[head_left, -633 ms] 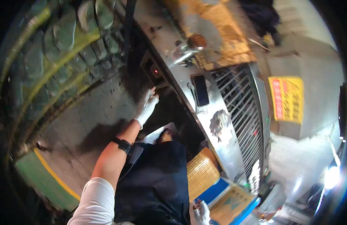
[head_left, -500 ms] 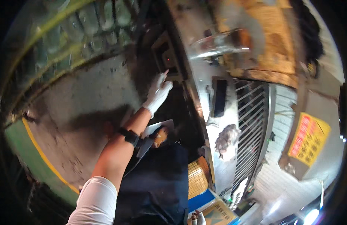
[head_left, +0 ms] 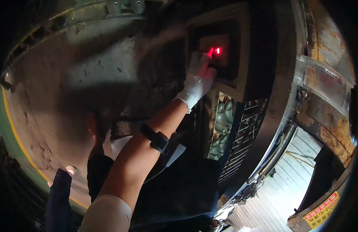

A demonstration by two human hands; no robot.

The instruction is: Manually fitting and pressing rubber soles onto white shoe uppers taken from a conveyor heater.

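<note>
Right of the panel, clear cylinder

The glove over there is matt knit cloth; the floor looks rough and scuffed, that clear tube glossy, the rusty panel coarse.

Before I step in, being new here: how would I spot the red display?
Find the big pale frame above and right of the view's centre. Inside it, the gloved left hand holds a fingertip beside the display. It is small and glows red itself, while the panel around it is dark.
</note>
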